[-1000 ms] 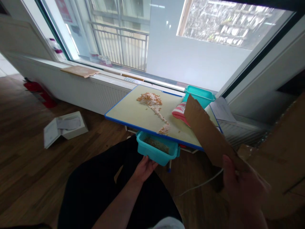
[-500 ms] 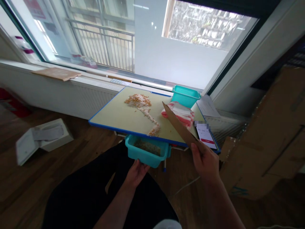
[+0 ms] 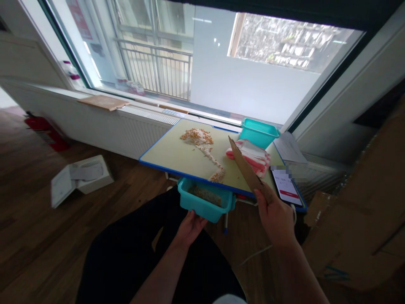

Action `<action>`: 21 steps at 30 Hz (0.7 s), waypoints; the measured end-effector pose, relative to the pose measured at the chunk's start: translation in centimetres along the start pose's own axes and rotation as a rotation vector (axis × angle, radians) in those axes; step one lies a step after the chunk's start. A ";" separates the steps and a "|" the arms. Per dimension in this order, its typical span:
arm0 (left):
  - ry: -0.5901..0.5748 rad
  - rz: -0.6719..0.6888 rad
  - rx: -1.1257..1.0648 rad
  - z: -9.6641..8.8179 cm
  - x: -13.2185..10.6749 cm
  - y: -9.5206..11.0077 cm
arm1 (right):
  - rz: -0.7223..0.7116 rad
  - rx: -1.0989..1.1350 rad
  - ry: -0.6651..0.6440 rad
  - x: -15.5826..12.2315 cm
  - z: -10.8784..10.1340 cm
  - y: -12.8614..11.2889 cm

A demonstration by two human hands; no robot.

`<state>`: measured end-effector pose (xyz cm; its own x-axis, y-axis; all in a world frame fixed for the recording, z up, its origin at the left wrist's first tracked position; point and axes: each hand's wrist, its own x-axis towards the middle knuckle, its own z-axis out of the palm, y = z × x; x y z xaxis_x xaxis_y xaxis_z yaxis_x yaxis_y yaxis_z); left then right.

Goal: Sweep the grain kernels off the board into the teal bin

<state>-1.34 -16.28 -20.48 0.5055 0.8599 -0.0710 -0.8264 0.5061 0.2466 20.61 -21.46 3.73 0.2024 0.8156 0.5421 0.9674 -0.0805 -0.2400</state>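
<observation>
My left hand (image 3: pixel 191 228) grips a teal plastic tub (image 3: pixel 202 207) from below, at the near edge of the folding table (image 3: pixel 164 154). Dark, grainy stuff covers the tub's bottom; what it is I cannot tell. In my right hand (image 3: pixel 275 215) is a long brown strip of cardboard (image 3: pixel 245 166), slanting up and left over the table, its narrow end by a folded red-and-white cloth (image 3: pixel 251 155). A heap of white grains and orange kernels (image 3: pixel 198 137) lies toward the back, trailing down to a smaller pile (image 3: pixel 218 174) at the edge above the tub.
A second teal tub (image 3: pixel 259 133) stands at the back right of the table. A phone (image 3: pixel 286 185) with a cable lies at the right edge. Large cardboard boxes (image 3: pixel 360 219) stand on the right. An open white box (image 3: pixel 91 175) and a fire extinguisher (image 3: pixel 47 131) are on the left floor.
My view has turned a little left, so everything sits further right in the picture. Both hands keep their holds, and the grain piles look the same.
</observation>
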 end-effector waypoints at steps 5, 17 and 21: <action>-0.013 0.013 -0.010 0.0 -0.2 0.3 | -0.001 0.024 0.030 0.3 0.7 -1.5; 0.080 0.045 -0.021 0.2 0.0 0.7 | -0.001 -0.006 0.027 0.8 1.5 -2.9; 0.108 0.044 0.000 1.0 -0.1 0.7 | 0.012 -0.025 -0.045 0.8 1.2 -2.6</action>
<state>-1.77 -16.05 -19.36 0.4386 0.8836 -0.1641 -0.8475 0.4674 0.2517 18.02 -19.94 3.79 0.2071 0.8393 0.5026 0.9687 -0.1042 -0.2252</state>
